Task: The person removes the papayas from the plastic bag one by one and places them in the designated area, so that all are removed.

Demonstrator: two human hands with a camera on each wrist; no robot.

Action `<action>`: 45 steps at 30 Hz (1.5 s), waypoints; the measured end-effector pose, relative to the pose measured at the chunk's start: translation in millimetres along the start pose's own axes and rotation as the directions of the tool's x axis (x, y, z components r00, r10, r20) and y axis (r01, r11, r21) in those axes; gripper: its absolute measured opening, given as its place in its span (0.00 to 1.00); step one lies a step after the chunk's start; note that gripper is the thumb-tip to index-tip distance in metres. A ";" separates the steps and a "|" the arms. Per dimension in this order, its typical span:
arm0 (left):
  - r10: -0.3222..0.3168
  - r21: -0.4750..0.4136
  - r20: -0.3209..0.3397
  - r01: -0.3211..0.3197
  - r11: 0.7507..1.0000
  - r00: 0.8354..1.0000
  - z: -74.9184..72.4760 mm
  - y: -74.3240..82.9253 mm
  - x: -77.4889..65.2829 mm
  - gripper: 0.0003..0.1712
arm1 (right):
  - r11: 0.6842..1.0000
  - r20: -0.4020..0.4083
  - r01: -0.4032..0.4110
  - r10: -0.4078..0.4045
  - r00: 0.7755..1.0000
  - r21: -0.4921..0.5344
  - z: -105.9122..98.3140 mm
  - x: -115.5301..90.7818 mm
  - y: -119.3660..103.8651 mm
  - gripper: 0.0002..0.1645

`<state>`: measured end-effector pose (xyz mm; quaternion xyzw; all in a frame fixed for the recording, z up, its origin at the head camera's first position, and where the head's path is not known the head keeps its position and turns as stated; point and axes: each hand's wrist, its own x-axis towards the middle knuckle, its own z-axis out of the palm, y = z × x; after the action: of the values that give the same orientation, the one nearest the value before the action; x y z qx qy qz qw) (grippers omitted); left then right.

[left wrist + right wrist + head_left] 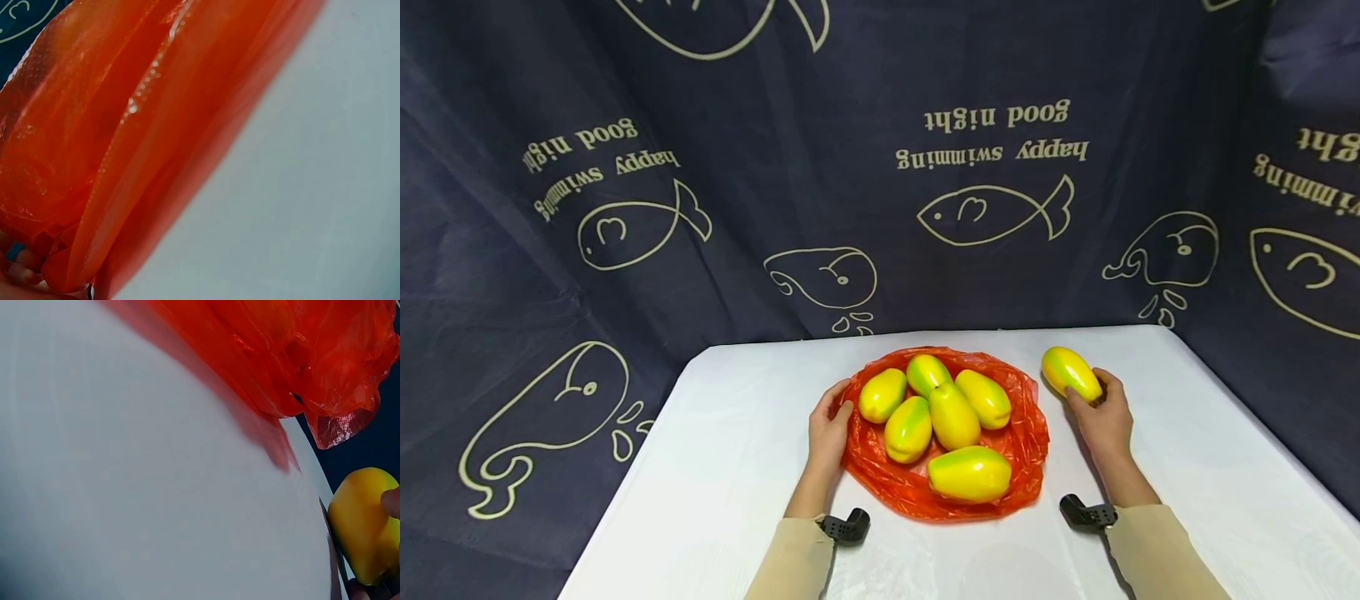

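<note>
A red plastic bag [880,479] lies spread on the white table with its mouth wide, and several yellow-green papayas [954,417] rest inside it. At the bag's left rim, my left hand [827,429] pinches the thin plastic; in the left wrist view its fingers [24,275] show at the lower left corner against the red folds. Right of the bag, my right hand [1108,417] grips another papaya [1070,372] by its near end. The right wrist view shows that papaya [362,519] partly cut off at the frame edge, with a fingertip on it.
The white table [715,467] extends around the bag on both sides. Behind it and at its sides hangs a dark blue cloth [820,183] with fish and whale drawings. A black wrist camera [847,527] sits on each forearm.
</note>
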<state>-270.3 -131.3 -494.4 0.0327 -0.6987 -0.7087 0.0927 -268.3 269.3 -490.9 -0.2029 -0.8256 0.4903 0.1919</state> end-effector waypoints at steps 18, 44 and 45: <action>0.002 -0.001 0.003 -0.002 1.000 1.000 0.7 -1.7 1.6 0.22 | 0.997 0.031 0.037 -0.035 0.999 -0.068 0.3 -0.7 -2.7 0.45; -0.003 -0.003 -0.003 0.003 1.000 1.000 1.0 -0.2 1.3 0.22 | 0.993 -0.040 0.117 -0.118 0.992 -0.028 -9.2 -3.8 -14.7 0.42; -0.002 -0.002 -0.003 0.002 1.000 1.000 0.9 -0.4 1.3 0.22 | 0.991 -0.044 0.130 -0.131 0.990 -0.018 -9.0 -5.0 -16.6 0.42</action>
<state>-271.7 -130.7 -494.7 0.0345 -0.6979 -0.7092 0.0931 -261.9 266.1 -472.8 -0.1611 -0.8361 0.4659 0.2407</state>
